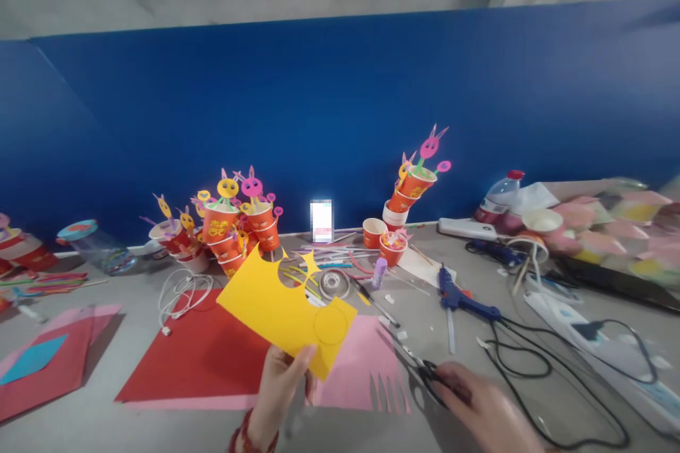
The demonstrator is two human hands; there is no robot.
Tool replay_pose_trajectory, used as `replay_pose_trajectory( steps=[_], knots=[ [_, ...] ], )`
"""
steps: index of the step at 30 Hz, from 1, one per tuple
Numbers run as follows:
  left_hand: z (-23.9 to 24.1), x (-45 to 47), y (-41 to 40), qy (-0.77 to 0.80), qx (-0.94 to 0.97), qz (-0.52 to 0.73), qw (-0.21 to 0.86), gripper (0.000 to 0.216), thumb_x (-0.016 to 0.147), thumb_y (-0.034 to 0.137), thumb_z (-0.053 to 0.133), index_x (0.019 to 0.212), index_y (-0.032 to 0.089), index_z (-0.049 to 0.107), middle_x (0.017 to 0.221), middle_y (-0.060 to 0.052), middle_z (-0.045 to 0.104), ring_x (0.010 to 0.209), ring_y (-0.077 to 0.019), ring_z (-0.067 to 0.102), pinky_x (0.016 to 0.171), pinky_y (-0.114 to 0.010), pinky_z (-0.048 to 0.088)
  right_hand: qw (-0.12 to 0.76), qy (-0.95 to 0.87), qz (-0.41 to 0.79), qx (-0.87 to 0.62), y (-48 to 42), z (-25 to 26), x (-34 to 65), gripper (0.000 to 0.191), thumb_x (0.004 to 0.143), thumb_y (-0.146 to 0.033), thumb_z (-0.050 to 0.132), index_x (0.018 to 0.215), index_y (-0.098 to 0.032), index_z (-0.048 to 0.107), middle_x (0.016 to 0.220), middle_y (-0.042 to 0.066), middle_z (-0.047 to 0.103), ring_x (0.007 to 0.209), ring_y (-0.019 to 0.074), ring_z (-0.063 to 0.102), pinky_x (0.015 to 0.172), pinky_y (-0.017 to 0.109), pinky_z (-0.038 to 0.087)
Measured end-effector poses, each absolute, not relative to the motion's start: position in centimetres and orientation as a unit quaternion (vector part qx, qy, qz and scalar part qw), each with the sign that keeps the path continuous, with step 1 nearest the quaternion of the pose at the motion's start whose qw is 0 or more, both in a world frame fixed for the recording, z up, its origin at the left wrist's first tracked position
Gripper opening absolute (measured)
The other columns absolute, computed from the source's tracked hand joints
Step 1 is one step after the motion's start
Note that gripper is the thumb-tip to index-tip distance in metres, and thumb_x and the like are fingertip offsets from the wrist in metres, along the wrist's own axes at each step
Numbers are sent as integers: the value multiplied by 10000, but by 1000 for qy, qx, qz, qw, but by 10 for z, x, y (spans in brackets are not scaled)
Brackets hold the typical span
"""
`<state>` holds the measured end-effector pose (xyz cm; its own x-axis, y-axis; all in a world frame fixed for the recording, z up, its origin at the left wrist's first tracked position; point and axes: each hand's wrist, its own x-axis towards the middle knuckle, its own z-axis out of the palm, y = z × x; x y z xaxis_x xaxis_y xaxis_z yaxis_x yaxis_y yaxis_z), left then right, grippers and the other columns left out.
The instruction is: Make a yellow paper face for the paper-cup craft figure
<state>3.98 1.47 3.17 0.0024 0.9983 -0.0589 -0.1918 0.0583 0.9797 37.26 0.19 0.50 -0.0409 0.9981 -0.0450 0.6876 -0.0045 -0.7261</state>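
Observation:
A yellow paper sheet (270, 304) is pinched in my left hand (284, 382) at its lower edge. Curved bites are cut out of its upper edge, and a drawn circle shows near its right end. My right hand (470, 396) grips black-handled scissors (428, 371), their blades pointing up and left toward the sheet but apart from it. Under the yellow sheet lie a red paper sheet (185, 361) and a pink paper sheet (366, 354) with several narrow slits at its lower right.
Decorated red paper cups (220, 226) stand at back left, with another stack (409, 191) at back right. A blue glue gun (467, 301), its black cord and a white power strip (589, 354) lie on the right. A tape roll (333, 284) and purple glue stick (379, 274) are central.

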Motion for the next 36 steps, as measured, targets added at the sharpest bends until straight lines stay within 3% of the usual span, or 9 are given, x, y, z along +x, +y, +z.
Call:
replay_pose_trajectory(
  steps=[3, 6, 9, 12, 18, 21, 28, 36],
  knots=[
    [34, 44, 19, 452, 407, 551, 571, 420, 777, 547, 742, 796, 128, 712, 456, 8, 574, 275, -93, 448, 304, -188, 343, 322, -590, 424, -607, 1, 8, 372, 362, 784, -586, 637, 859, -236, 686, 745, 60, 730, 670, 251, 683, 577, 301, 530],
    [37, 51, 21, 444, 377, 569, 581, 404, 739, 525, 781, 829, 138, 707, 583, -20, 657, 265, -71, 437, 285, -182, 338, 365, -518, 540, -554, -2, 16, 349, 544, 691, -727, 672, 843, -204, 662, 625, 12, 609, 503, 169, 546, 445, 259, 454],
    [40, 57, 20, 443, 360, 578, 583, 414, 716, 524, 797, 855, 143, 709, 661, -37, 688, 282, -70, 456, 282, -184, 359, 407, -476, 595, -504, -5, 24, 311, 599, 704, -787, 640, 788, -196, 593, 621, -20, 527, 448, 89, 389, 412, 212, 370],
    [42, 62, 16, 452, 358, 576, 579, 427, 728, 549, 780, 830, 141, 710, 635, -37, 681, 289, -81, 474, 287, -188, 371, 402, -512, 633, -419, -7, 29, 275, 591, 750, -779, 615, 731, -194, 533, 653, 2, 528, 498, 91, 391, 400, 178, 295],
    [46, 63, 4, 497, 401, 557, 531, 452, 797, 590, 710, 686, 152, 687, 355, 19, 515, 290, -118, 491, 350, -201, 408, 408, -522, 655, -363, -6, 41, 245, 634, 722, -820, 608, 790, -195, 532, 666, -8, 527, 481, 78, 364, 407, 183, 285],
    [44, 64, 2, 505, 415, 552, 518, 525, 811, 615, 675, 554, 158, 634, 350, -10, 528, 299, -132, 504, 365, -219, 420, 409, -530, 645, -369, -5, 44, 243, 630, 730, -816, 604, 774, -192, 531, 662, -4, 524, 486, 81, 373, 403, 186, 278],
    [44, 74, -4, 496, 401, 567, 522, 458, 838, 559, 677, 671, 133, 661, 434, -9, 591, 309, -127, 507, 361, -224, 421, 432, -507, 643, -378, -6, 37, 236, 626, 739, -807, 607, 750, -187, 517, 639, -17, 492, 471, 76, 369, 374, 177, 307],
    [42, 79, -10, 511, 426, 545, 509, 559, 885, 572, 599, 506, 161, 626, 395, -37, 584, 385, -165, 575, 511, -257, 518, 448, -494, 655, -356, -6, 35, 231, 607, 760, -793, 603, 757, -198, 479, 607, -49, 478, 407, 42, 322, 370, 169, 320]
  ],
)
